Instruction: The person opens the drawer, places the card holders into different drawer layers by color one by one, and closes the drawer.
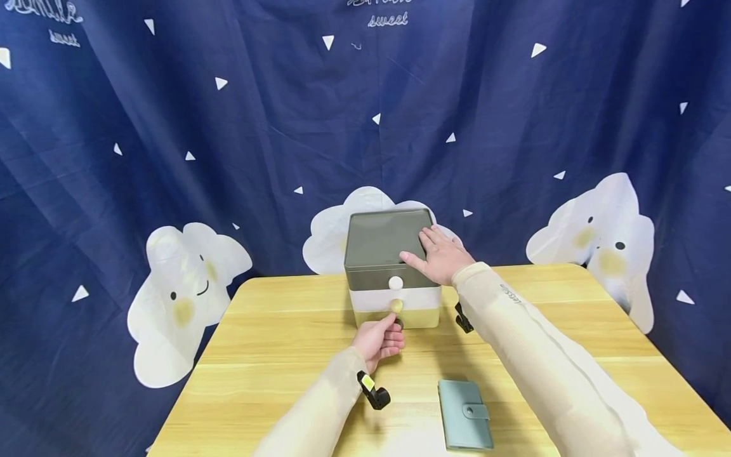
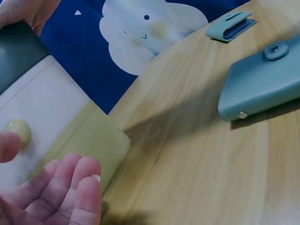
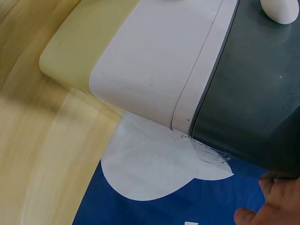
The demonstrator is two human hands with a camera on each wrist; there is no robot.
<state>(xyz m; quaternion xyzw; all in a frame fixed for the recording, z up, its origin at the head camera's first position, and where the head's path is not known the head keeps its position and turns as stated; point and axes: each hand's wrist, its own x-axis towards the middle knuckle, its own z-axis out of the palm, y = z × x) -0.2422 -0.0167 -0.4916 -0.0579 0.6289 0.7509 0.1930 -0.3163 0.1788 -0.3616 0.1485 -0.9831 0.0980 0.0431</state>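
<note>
A small three-tier drawer box [image 1: 388, 238] with dark, white and yellow-green tiers stands near the back of the table. My right hand [image 1: 445, 257] rests on its dark top at the right edge, thumb spread over the lid. In front of the lower drawers is my left hand [image 1: 379, 343], fingers loosely bent with a gap to the thumb. The left thumb is right at the yellow knob [image 2: 19, 133] of the white drawer. The dark knob [image 1: 399, 324] of the bottom drawer shows beside the left fingers. A white knob [image 1: 396, 283] sits on the top drawer.
A teal snap-strap wallet [image 1: 465, 412] lies on the wooden table [image 1: 274, 355] near its front. The left wrist view also shows a smaller teal case [image 2: 229, 26] farther off. A dark blue curtain [image 1: 274, 114] with clouds hangs behind the table.
</note>
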